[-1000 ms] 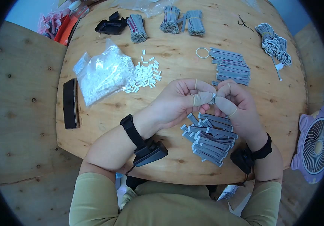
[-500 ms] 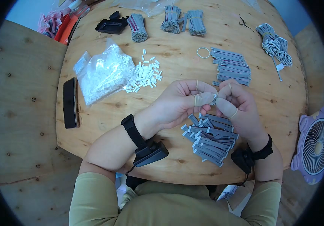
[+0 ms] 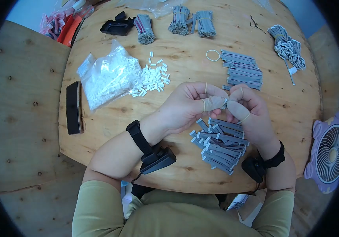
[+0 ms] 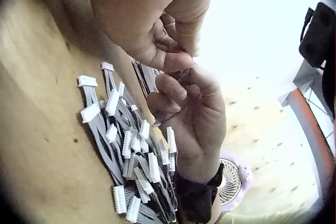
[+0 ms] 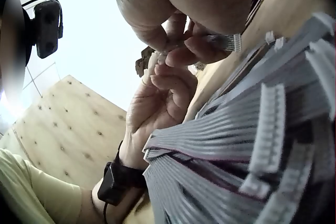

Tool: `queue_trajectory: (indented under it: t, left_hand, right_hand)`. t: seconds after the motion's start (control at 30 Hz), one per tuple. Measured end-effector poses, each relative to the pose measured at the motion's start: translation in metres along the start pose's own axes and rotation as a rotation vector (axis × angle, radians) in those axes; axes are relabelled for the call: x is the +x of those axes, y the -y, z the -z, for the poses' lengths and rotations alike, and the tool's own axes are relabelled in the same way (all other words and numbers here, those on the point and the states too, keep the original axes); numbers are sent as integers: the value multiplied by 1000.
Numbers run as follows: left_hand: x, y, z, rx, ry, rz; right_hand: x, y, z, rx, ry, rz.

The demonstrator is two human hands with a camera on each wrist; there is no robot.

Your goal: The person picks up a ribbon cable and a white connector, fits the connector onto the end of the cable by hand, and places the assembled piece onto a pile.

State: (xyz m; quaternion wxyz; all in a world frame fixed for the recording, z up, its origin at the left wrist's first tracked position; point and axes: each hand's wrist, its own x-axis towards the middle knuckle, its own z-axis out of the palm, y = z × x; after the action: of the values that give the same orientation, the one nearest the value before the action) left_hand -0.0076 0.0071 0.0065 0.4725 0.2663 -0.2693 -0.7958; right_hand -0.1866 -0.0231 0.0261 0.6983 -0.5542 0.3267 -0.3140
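My left hand (image 3: 187,104) and right hand (image 3: 250,108) meet fingertip to fingertip over the table, with pale finger cots on thumbs and forefingers. Between the tips a small white connector (image 3: 225,101) shows, pinched by the left thumb and forefinger. My right hand pinches a short grey ribbon cable (image 5: 218,40), whose far end carries another white connector (image 5: 237,43); fingers hide most of it. Just below the hands lies a pile of grey ribbon cables (image 3: 222,148) with white connectors on their ends, seen close in the right wrist view.
A clear bag of white connectors (image 3: 112,77) lies at left, beside loose connectors (image 3: 153,79). Flat ribbon cables (image 3: 242,71) and a rubber band (image 3: 213,55) lie beyond the hands. Tied cable bundles (image 3: 179,21) stand at the back; a phone (image 3: 74,107) is at the left edge.
Both hands stay in nearly the same place, still meeting at the small connector. The fingertips shift only slightly; the piles and bag stay put.
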Motion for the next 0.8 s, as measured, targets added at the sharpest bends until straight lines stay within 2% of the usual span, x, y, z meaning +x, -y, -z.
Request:
queue_trajectory:
  t: [0.33,0.8]
  left_hand:
    - [-2,-1,-2,149,-58,-81]
    - [-3,-5,0,176,10,-66]
  right_hand:
    - [0,-2,2,-68,16,1]
    - [1,-2,5,-36,45,25]
